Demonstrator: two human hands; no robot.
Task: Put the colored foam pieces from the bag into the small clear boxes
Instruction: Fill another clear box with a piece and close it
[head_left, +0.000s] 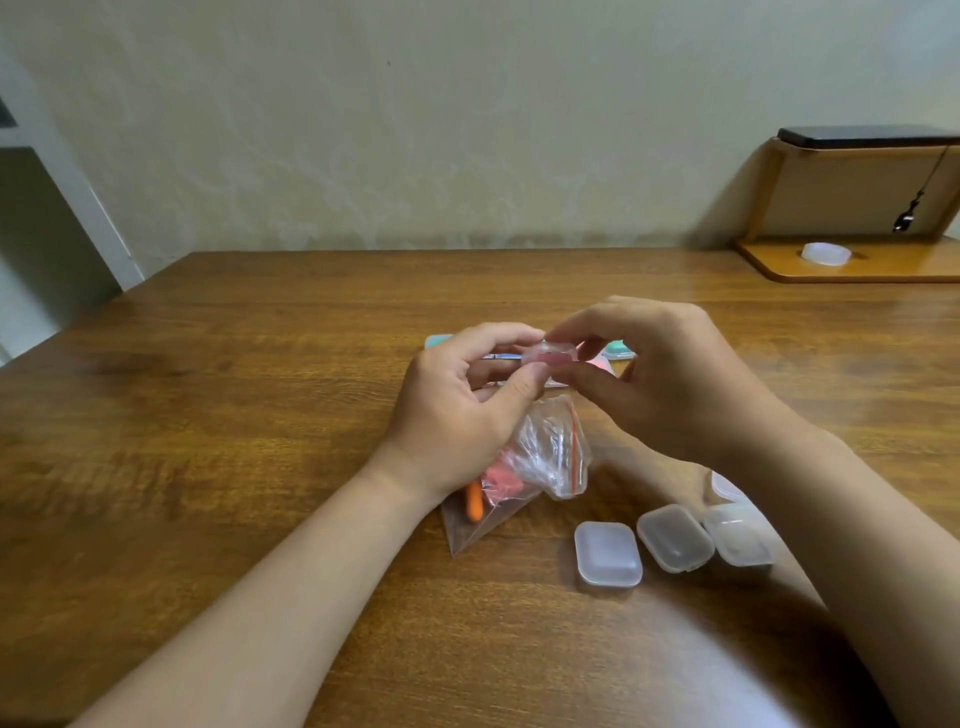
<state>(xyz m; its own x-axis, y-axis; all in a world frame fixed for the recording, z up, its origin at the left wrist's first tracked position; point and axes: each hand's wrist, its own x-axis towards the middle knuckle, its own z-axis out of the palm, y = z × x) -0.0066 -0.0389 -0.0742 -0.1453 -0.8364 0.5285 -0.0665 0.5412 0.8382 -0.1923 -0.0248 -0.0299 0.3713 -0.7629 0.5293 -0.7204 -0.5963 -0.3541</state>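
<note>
Two hands meet above the brown wooden table (260, 415). The left hand (467, 395) and the right hand (670, 379) both pinch one small clear plastic box (549, 356) between thumb and fingertips, and something pink shows inside it. Just under the left wrist lies the crumpled clear zip bag (540, 457) with a red seal strip, holding pink foam pieces (501, 483) and an orange foam piece (474, 506). Four other small clear lidded boxes (608, 553) sit near the right forearm, apparently closed, one partly hidden. Behind the hands, teal and pink things are too covered to identify.

The main risk, I judge, is the slick little box slipping from so light a pinch. The springy foam could also catch under the lid and keep it from snapping shut, and the left wrist could drag the bag.
</note>
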